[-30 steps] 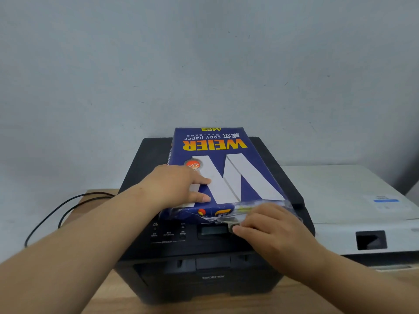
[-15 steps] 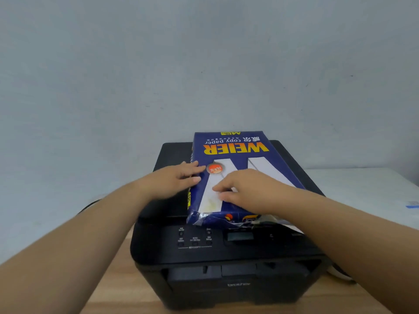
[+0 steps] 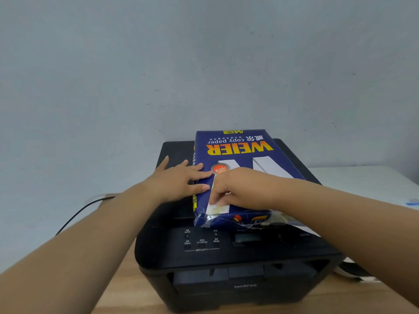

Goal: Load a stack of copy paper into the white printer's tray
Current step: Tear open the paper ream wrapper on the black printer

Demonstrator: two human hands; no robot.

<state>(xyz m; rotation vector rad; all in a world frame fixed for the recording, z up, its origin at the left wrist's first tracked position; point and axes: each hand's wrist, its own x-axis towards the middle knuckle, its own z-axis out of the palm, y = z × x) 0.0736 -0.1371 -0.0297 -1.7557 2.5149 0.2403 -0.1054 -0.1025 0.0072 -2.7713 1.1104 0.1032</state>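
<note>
Wooden desk (image 3: 118, 288) — both hands on ream (image 3: 235, 146) atop black printer (image 3: 226, 264)

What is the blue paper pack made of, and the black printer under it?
The blue paper pack looks wrapped in glossy printed paper or film; its torn near end is crinkled and shiny. The black printer looks like hard plastic, mostly matt, with a soft sheen along its moulded edges. It stands on a table that looks like light wood, perhaps laminate.
</note>
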